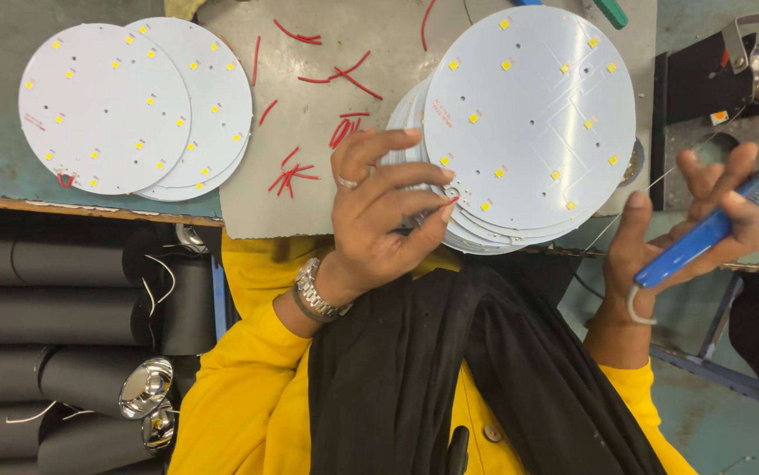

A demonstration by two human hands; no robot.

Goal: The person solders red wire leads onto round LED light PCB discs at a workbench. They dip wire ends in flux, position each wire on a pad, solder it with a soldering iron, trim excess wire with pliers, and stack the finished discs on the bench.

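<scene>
While the left hand [379,211] pinches the near edge of the top round white LED board [529,114], its fingers [432,171] curl closed around the rim where a small cluster of holes sits, and the board rests tilted on a stack of like boards [450,224] at the edge of the grey surface [309,88]. The right hand [696,229] is wrapped shut around a blue-handled soldering iron [705,233], held off to the side, well apart from the board; a thin wire [634,207] runs between them.

As I judge it, the stack overhangs the surface's edge above the lap, so a loosened pinch could let the top board slide off. The iron's tip, hidden near the right edge of the view, could touch the fingers or the black cloth [450,369] if it swings in carelessly. Loose red wire offcuts [344,79] lie near the stack and could get caught under a board. A second pile of boards [133,105] lies far left, out of harm.
</scene>
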